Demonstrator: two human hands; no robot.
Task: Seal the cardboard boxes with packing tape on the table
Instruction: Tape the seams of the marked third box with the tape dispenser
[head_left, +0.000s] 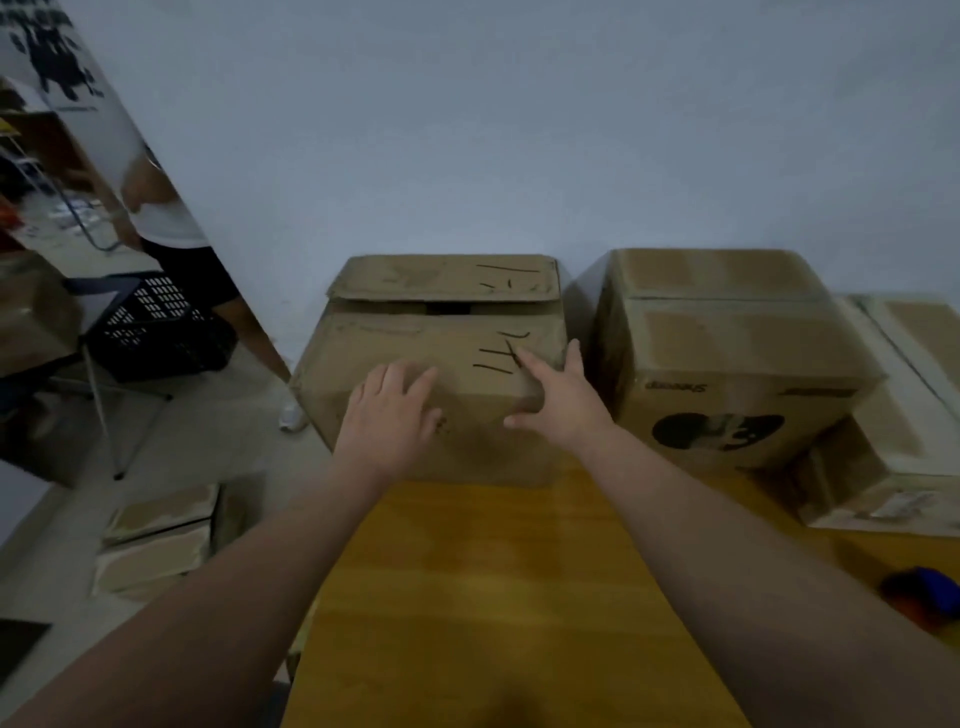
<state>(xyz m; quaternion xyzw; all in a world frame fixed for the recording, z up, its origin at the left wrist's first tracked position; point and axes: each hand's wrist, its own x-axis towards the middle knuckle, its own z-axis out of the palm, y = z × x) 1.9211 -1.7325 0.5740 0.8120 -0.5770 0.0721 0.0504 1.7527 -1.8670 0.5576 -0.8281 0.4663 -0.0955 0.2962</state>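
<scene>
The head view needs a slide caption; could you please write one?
Left hand and right hand rest on an unsealed cardboard box beside a second box on the table.

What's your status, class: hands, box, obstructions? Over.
Both open: left hand and right hand resting on marked box. Flaps gapped, no tape seen. Close at its right, second box; blurred blue object near table edge.

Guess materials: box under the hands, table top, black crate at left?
Box: brown cardboard, matte, scuffed, flaps creased. Table top: wood or wood-look laminate, yellowish grain, slight sheen. Black crate: probably moulded plastic, going by its slotted walls.
</scene>
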